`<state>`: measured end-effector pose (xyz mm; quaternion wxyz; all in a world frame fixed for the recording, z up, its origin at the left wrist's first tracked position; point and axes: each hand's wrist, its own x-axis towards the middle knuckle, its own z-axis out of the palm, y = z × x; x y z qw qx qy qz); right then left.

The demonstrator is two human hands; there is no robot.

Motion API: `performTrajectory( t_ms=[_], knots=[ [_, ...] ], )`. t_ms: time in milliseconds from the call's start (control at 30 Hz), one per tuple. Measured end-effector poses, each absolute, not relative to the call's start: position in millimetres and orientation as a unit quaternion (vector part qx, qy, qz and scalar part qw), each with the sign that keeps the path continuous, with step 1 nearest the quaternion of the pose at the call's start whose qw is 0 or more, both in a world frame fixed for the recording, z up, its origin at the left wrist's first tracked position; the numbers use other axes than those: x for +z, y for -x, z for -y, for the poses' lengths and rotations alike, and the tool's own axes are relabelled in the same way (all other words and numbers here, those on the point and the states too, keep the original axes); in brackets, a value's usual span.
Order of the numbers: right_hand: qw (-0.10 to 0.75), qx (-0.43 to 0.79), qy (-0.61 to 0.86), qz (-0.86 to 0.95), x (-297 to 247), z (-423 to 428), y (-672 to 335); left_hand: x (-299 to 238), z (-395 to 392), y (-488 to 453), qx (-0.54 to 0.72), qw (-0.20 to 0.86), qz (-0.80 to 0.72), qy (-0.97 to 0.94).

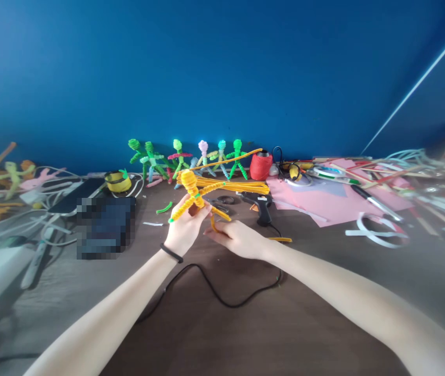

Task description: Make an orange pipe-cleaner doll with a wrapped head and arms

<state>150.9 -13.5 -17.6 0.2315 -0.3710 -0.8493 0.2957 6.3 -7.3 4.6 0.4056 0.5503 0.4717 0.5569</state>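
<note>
A yellow-orange pipe-cleaner figure (189,181), with a coiled head, wrapped arms and green bits at its middle and arm ends, is gripped in my left hand (186,227). My right hand (240,239) sits just to the right and lower, thumb and fingers pinched on a bent pipe-cleaner length (213,224) below the figure. The figure's body is partly hidden by my left fingers. Behind my hands lies a bundle of yellow pipe cleaners (245,187). A black glue gun (262,208) rests to the right of it.
Several coloured pipe-cleaner figures (237,156) lean along the blue wall. A black cable (222,303) crosses the table in front. On the left lie a dark blurred-out slab (107,230) and a yellow tape roll (118,181); on the right, pink paper sheets (308,196) and a marker (376,202).
</note>
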Motion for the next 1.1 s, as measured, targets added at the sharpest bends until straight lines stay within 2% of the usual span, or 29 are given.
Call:
performTrajectory(
  t_ms=[167,333,600,833,967,1100],
  knots=[
    [0.273,0.273,0.369,0.846,-15,11,-155,0,6,1,0.541,0.283,-0.480,-0.630],
    [0.317,0.277,0.399,0.815,-14,4,-161,-5,0,7,0.503,0.259,-0.481,-0.670],
    [0.399,0.301,0.414,0.761,-13,-12,-171,4,-3,4,0.446,0.386,-0.484,-0.646],
    [0.340,0.363,0.402,0.769,-19,-9,-167,4,4,0,0.453,0.536,-0.420,-0.576],
    [0.337,0.369,0.386,0.776,-21,-8,-166,-2,4,-2,0.456,0.568,-0.392,-0.562],
    [0.374,0.358,0.410,0.751,-23,-11,-166,-3,3,-1,0.458,0.557,-0.397,-0.568]
  ],
)
